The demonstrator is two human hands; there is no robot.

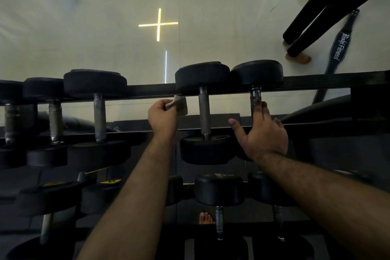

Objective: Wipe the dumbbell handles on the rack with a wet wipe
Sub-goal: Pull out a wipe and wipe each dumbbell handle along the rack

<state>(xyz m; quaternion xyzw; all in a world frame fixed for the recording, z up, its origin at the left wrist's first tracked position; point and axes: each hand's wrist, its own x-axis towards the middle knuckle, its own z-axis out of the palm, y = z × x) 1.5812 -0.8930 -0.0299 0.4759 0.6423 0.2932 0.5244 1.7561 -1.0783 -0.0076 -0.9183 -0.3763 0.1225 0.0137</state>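
Centre frame: left hand (162, 118) pinches the wet wipe (180, 104), clear of any handle. Right hand (261, 131) lies flat, fingers straight, on the far-right dumbbell handle (255, 99). Best next: wrap wipe fully round the middle handle (204, 112), stroke collar to collar.

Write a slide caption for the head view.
Left hand holds a wipe beside a dumbbell handle; right hand rests on the next.
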